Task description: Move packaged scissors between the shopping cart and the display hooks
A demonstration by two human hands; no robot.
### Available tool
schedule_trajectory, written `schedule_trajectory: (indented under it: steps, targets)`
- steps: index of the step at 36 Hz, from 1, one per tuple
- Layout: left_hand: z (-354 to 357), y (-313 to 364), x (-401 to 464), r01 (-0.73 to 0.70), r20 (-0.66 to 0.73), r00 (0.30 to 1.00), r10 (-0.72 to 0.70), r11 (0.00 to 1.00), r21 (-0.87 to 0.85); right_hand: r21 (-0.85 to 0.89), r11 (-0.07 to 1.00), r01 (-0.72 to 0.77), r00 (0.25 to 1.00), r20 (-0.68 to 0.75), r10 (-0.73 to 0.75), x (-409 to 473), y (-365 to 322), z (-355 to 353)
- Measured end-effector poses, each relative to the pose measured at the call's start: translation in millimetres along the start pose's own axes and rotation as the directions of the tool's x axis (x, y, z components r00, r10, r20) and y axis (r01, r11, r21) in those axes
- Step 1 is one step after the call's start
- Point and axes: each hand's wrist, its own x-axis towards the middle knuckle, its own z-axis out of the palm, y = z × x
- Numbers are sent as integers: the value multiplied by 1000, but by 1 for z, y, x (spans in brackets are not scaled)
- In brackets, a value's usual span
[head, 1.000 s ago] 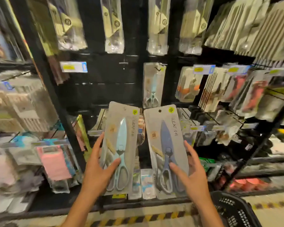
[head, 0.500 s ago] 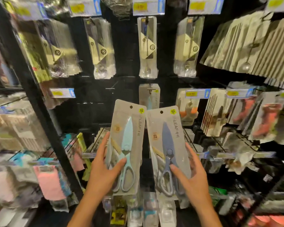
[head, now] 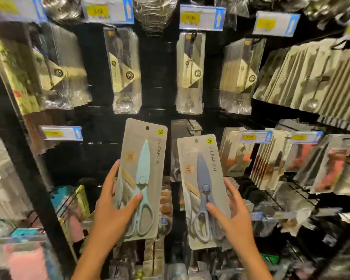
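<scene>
My left hand (head: pixel 111 211) grips a grey card pack of light-blue scissors (head: pixel 142 174) by its lower left, thumb across the handles. In my right hand (head: pixel 232 217) is a matching pack of grey-blue scissors (head: pixel 202 184), held by its lower right edge. Both packs stand upright, side by side and apart, in front of the black pegboard. Between and behind them hangs a pack of the same kind on a display hook (head: pixel 192 126). The left pack's punched hole sits higher than the right pack's. The shopping cart is out of view.
Clear-packed utensils (head: pixel 125 73) hang in rows above, under yellow-and-blue price tags (head: pixel 202 17). Thick stacks of carded goods (head: pixel 303 77) fill the right side. A black upright post (head: pixel 28 158) divides off the left bay. Small packets crowd the lower hooks.
Both hands have lifted the two packs higher along the pegboard, the left one more. The view has tilted up, so the basket and floor have dropped out of sight.
</scene>
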Motion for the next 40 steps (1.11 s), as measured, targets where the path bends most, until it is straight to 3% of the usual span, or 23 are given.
schedule_trajectory:
  steps: [8, 23, 40]
  targets:
    - [0, -17, 23, 42, 25, 999, -41, 997, -58, 1, 1000, -14, 1000, -22, 14, 28, 11, 17]
    - [14, -28, 45, -65, 7, 998, 66, 997, -48, 14, 1000, -24, 1000, -4, 25, 58, 41, 25]
    - [10, -26, 63, -137, -6, 991, 137, 987, -82, -281, 959, -41, 998, 44, 55, 126, 84, 64]
